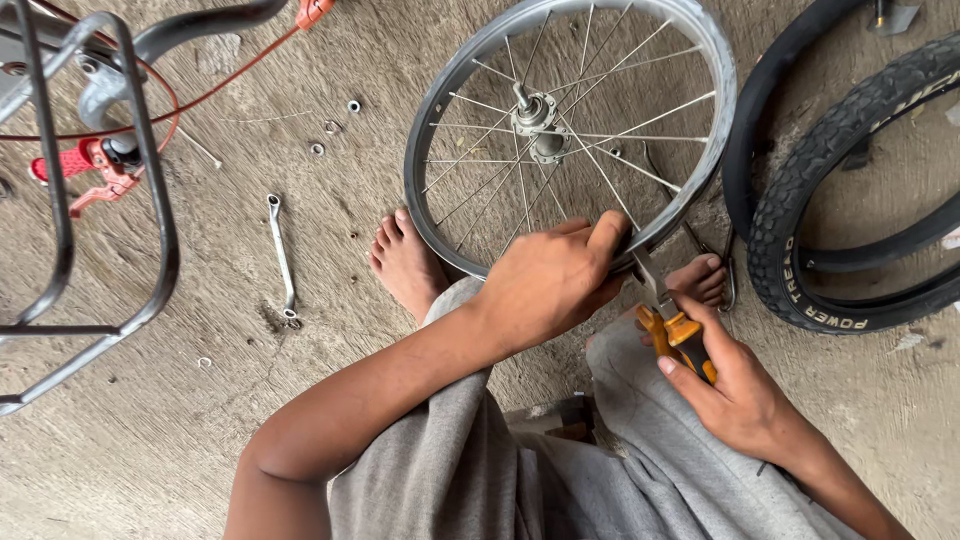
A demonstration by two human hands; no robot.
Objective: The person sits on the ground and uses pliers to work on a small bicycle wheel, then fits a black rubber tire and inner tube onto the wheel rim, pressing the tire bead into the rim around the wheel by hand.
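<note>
A bare spoked bicycle wheel (690, 40) with a grey metal rim stands on the concrete in front of me, its hub (535, 115) near the middle. My left hand (550, 280) grips the near edge of the rim, thumb over the top. My right hand (735, 395) holds pliers (675, 330) with orange and black handles; their metal jaws touch the rim right beside my left thumb. My bare feet rest under the wheel on either side.
A black knobby tyre (800, 200) and an inner tube (750, 100) lie at the right. A double-ended spanner (282, 255), washers and nuts (330, 125) are scattered on the floor at left. A grey bicycle frame with rack (60, 200) and red brake lever (95, 175) stands at far left.
</note>
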